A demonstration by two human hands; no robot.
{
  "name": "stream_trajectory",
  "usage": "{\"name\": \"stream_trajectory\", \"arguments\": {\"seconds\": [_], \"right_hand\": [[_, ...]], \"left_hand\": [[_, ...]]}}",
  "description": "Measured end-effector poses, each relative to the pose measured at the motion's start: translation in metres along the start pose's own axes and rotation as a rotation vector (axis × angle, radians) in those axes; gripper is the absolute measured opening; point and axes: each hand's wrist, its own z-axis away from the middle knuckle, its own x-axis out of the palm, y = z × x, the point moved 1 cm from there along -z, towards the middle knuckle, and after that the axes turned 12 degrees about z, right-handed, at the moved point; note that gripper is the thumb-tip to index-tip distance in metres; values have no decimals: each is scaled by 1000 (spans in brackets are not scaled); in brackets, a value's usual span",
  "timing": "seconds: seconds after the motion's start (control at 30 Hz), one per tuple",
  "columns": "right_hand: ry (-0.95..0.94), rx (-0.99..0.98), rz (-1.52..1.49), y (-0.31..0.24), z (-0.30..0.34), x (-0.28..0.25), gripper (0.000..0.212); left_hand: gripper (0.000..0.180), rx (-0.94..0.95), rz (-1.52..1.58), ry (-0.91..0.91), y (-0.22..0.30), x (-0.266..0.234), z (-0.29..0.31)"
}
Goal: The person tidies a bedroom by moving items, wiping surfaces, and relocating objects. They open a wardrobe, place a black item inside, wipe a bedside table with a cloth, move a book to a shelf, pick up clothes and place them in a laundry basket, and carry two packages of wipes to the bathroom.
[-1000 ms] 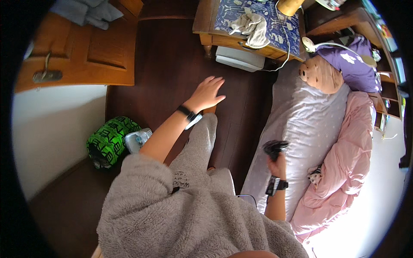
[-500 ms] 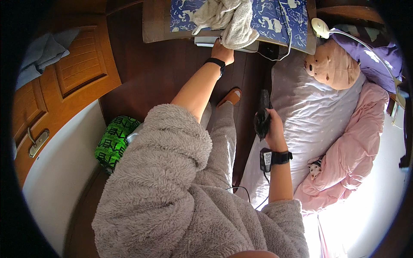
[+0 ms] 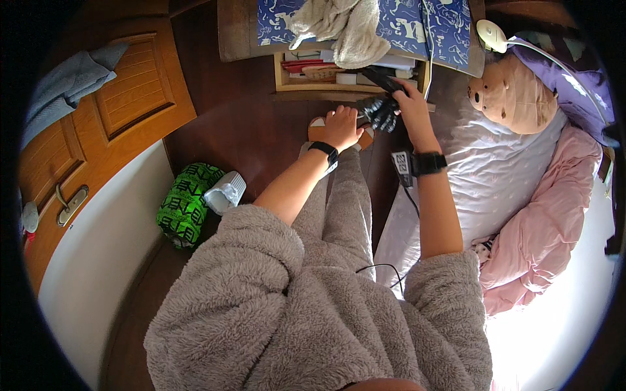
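What your right hand (image 3: 412,105) clamps: black bundle (image 3: 379,112)
Left hand (image 3: 343,128): fingers bent, grip unclear
Drawer (image 3: 297,86): open beyond your fingers

Bold black lettering (image 3: 186,203) is repeated across a rounded green bag (image 3: 171,218); white lettering (image 3: 445,48) is printed on a blue patterned table cover (image 3: 450,27); a coded white label (image 3: 401,161) is borne by a black wrist device (image 3: 407,177).

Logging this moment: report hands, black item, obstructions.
Right hand gripping black item at open drawer. Left hand near drawer. Pale cloth partly hiding drawer.
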Motion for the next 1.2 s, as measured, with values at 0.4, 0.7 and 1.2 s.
{"name": "stream_trajectory", "arguments": {"seconds": [0.4, 0.7, 1.2], "right_hand": [[185, -519, 649, 5, -55, 62, 36], [66, -753, 808, -6, -51, 40, 45], [367, -269, 836, 42, 45, -34, 64]], "left_hand": [[51, -226, 317, 294, -11, 53, -31], [35, -337, 701, 219, -6, 64, -77], [23, -266, 466, 316, 10, 10, -115]]}}
